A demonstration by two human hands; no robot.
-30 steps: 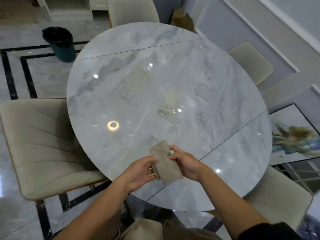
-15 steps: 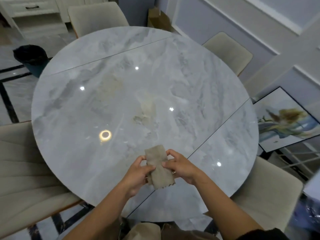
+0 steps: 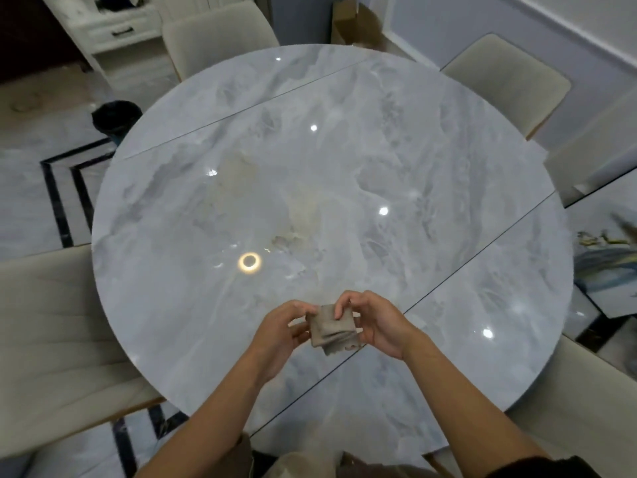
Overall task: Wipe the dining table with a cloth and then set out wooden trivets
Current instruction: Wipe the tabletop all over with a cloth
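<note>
A round grey marble dining table (image 3: 344,174) fills the view, glossy with light reflections and a faint yellowish stain near its middle. Above its near edge I hold a small beige-grey cloth (image 3: 332,328), folded into a thick square. My left hand (image 3: 281,334) grips the cloth's left side. My right hand (image 3: 374,324) pinches its top and right side with fingers curled over it. The cloth is lifted off the tabletop. No wooden trivets are in view.
Cream upholstered chairs ring the table: one at the left (image 3: 51,339), one at the back (image 3: 213,32), one at the back right (image 3: 506,81), one at the near right (image 3: 586,408). A dark bin (image 3: 113,120) stands on the floor at left. A framed painting (image 3: 606,257) leans at right.
The cloth has gone from a longer strip to a compact folded square between both hands. The camera view has shifted, so the table appears more centred.
</note>
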